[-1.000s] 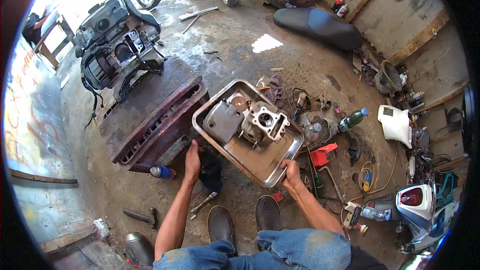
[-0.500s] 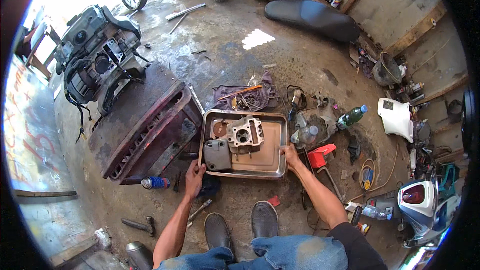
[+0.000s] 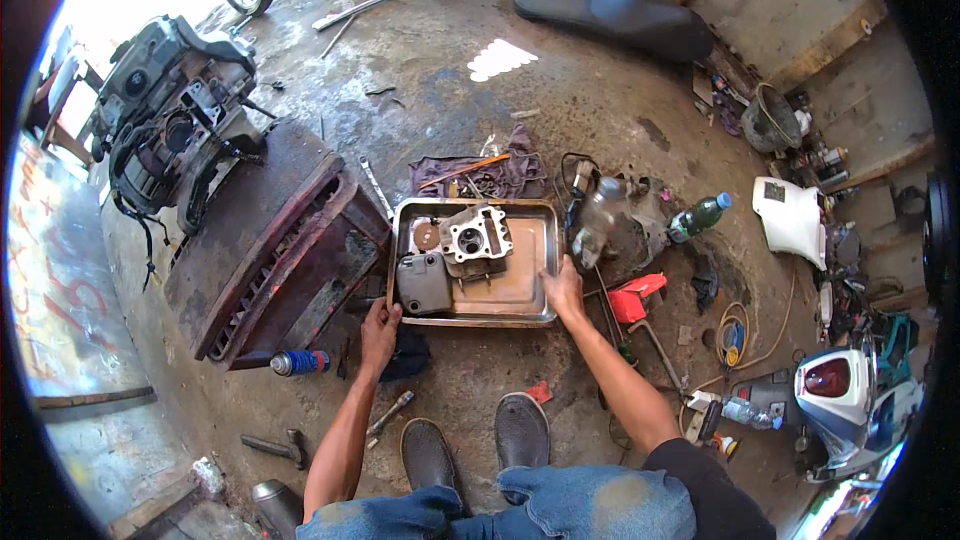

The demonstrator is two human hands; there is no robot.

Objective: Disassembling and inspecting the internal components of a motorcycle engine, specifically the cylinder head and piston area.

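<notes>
While both hands grip one metal tray flat on the stained concrete floor, the left hand clasps its near-left corner and the right hand its right rim. Between them lie one cylinder head and one grey cover. Two plastic bottles stand beyond the right hand.

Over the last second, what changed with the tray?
The tray went from tilted and lifted to lying flat on the floor. Both hands stayed on it: left hand at the near-left corner, right hand at the near-right rim. The engine parts stayed inside.
</notes>
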